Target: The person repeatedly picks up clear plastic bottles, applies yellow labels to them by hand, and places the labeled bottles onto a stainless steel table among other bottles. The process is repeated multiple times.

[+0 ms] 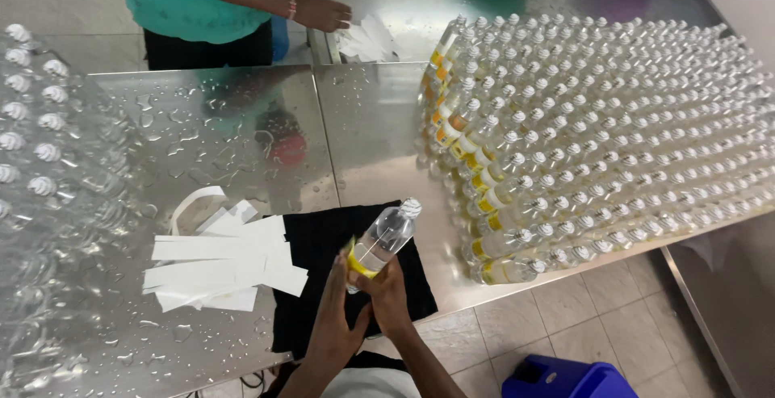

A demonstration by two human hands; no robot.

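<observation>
A: From the left I see white label strips [222, 265] on the wet tabletop [242, 131], then my left hand [335, 317].

B: Both hands' fingers clamp the clear bottle [383, 240] above the black cloth [323, 245]; right hand [387, 297] should press the yellow label [355, 265] flat, I think.

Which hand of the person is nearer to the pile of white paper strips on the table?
Left. The left hand is at the bottle's base over the black cloth, just right of the white paper strips. The right hand grips the bottle farther right, beyond the left.
</observation>
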